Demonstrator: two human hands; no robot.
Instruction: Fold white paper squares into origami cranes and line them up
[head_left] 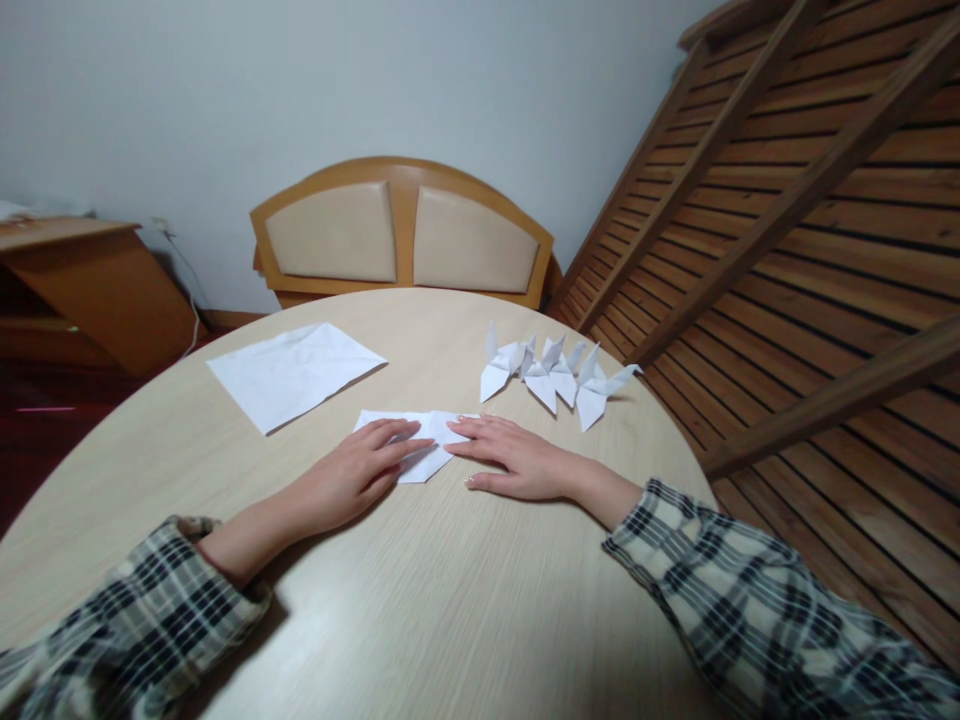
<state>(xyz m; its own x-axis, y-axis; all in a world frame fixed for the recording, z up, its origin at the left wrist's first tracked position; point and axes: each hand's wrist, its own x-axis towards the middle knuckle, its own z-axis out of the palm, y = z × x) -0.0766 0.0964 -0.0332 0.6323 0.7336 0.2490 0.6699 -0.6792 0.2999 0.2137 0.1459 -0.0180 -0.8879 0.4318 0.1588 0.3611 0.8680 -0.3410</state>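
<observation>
- Table (450, 600): a round top of pale wood grain filled most of the view, and everything else lay on it or stood behind it.
- Slatted wooden frame (810, 230) leaned at the right, its dark boards crossed by lighter beams.
- Chair (401, 235) stood at the far edge of the table, with two tan pads set in its curved wooden back.
- Cabinet (90, 290) of brown wood stood at the far left, against the wall.
- Sleeves (757, 610): both forearms came in from the bottom corners in checked cloth, pushed back from the wrists.
- Flat sheet (292, 372): a slightly creased white sheet lay left of centre, well apart from both hands.
- Paper cranes (559, 375): a small cluster of finished white cranes stood just beyond the right hand, close together near the right edge of the table.
- Folded paper (420, 440): a white, partly folded piece lay flat at the middle of the table, between the hands and under their fingertips.
- Left hand (360, 475) lay palm down, fingers stretched out flat and nearly together, their tips pressing on the left part of the folded paper; it gripped nothing.
- Right hand (517, 460) lay the same way, fingers straight and flat, tips resting on the right end of the folded paper, nothing clasped.
</observation>
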